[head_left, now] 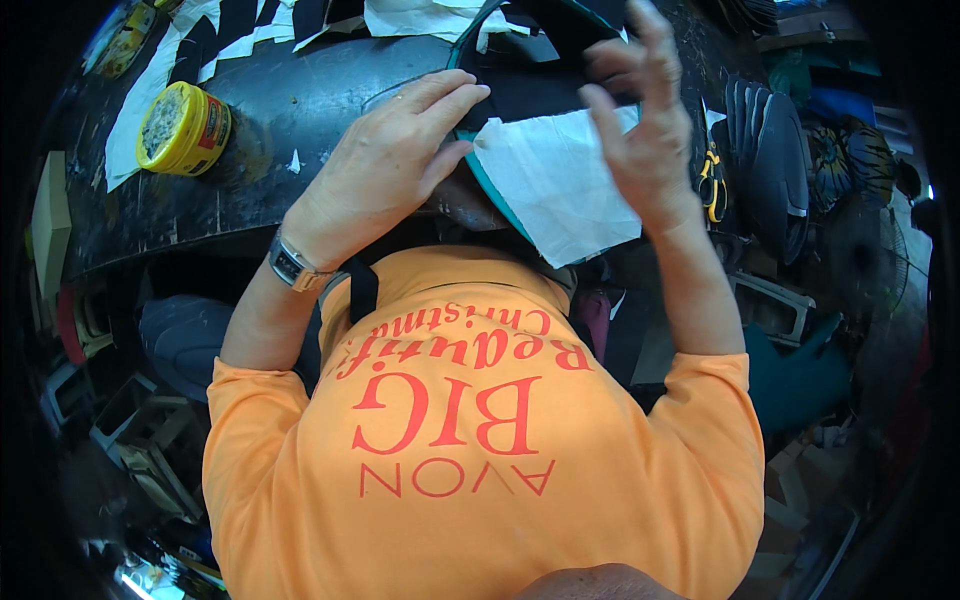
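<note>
A white sheet of cloth or paper [560, 185] lies over the near part of a black piece with a teal edge [530, 90]. It slopes over the table's front edge towards my body. My left hand [395, 145], with a watch on its wrist, has its fingers stretched out and its thumb apart. Its fingertips rest at the left side of the black piece. Raised on the right side of the white sheet is my right hand [645, 130], slightly blurred, its fingers spread with nothing seen between them. What lies under the sheet is hidden.
A yellow tub [183, 130] of pale, crusted stuff stands on the dark table [280, 95] at left. White and black scraps [245, 35] lie along the far side. Yellow-handled scissors [712, 185] and a stack of dark curved pieces [770, 165] are at right.
</note>
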Motion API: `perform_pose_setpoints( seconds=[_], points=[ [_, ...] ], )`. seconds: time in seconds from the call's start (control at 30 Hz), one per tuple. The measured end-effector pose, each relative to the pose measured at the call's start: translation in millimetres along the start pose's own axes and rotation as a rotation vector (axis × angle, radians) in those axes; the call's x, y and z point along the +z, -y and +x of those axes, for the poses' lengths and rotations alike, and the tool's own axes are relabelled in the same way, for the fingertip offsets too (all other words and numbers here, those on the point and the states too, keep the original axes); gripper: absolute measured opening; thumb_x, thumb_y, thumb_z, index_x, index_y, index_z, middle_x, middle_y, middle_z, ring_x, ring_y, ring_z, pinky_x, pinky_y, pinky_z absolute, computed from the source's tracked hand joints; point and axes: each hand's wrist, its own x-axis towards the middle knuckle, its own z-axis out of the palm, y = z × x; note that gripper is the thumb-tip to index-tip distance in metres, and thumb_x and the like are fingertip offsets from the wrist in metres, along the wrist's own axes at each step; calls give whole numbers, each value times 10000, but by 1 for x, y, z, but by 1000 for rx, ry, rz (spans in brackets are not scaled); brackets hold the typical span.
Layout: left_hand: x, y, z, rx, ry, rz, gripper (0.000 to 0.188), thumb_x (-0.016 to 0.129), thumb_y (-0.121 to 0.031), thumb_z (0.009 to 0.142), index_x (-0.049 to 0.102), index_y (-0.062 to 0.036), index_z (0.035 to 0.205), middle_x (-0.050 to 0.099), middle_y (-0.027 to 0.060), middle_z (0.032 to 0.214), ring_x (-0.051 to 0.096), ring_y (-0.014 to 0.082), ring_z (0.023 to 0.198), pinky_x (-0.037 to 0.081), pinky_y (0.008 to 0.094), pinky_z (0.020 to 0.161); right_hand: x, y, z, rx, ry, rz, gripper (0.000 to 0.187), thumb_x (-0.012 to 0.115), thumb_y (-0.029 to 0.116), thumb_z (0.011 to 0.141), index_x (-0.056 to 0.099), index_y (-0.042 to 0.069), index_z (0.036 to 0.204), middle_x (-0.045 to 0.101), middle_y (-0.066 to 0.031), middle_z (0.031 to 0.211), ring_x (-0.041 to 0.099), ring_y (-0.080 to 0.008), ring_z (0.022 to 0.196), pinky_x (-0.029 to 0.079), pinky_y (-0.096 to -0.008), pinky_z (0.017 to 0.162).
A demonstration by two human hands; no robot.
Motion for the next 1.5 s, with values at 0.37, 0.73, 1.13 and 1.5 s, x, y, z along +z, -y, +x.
perform_pose_setpoints(
  seconds=[0.37,0.73,1.13,1.5],
  points=[
    [29,9,-7,-79,-104,162,340,802,-236,798,703,-29,1049,623,96,1128,605,280,1043,530,365,896,60,17,-55,260,243,458,773,548,-107,834,325,89,1548,666,-156,1105,642,-296,1076,516,-402,988],
    [42,13,-5,-170,-185,27,129,726,-185,831,720,-60,856,670,59,991,622,257,950,530,376,852,59,25,-46,252,229,375,804,735,53,781,390,73,1507,660,-152,1077,630,-290,978,528,-400,881],
    [27,18,-7,-83,-133,-34,220,736,-185,850,727,-57,1029,678,95,1110,639,275,1023,493,398,920,82,41,-34,374,213,179,735,744,98,777,431,57,1440,592,-107,881,575,-256,825,498,-373,782],
    [25,24,-13,142,-55,242,148,718,-121,851,713,-12,951,670,106,1085,640,258,1043,488,376,960,79,33,-43,608,123,758,621,693,-9,841,441,89,1400,617,-26,895,626,-92,822,521,-224,796]
  ],
)
